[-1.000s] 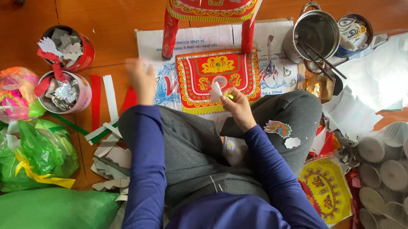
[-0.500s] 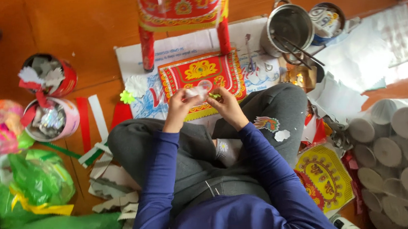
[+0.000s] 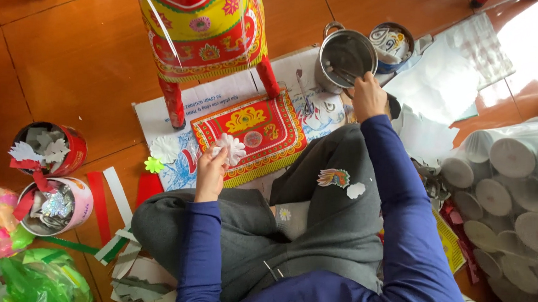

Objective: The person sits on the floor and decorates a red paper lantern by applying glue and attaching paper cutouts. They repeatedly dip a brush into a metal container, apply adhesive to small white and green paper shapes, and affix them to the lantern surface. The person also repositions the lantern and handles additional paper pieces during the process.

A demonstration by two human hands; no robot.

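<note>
Left hand [image 3: 209, 173] pinches a white paper flower [image 3: 230, 147] over the near edge of the red-and-gold panel [image 3: 251, 131]. We judge the flower light, thin, easily creased; best held by the petal edges. Right hand [image 3: 369, 96] is closed at the pot [image 3: 346, 57], far right; what it grips, we cannot tell.

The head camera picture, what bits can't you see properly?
- Right hand: fingertips hidden behind the metal pot rim; unclear what they hold.
- Pot's contents: dark, too small to identify.
- Red and yellow paper figure: top cut off by the frame edge.
- Left hand: holds a white paper flower; its grip is hidden behind the fingers.
</note>
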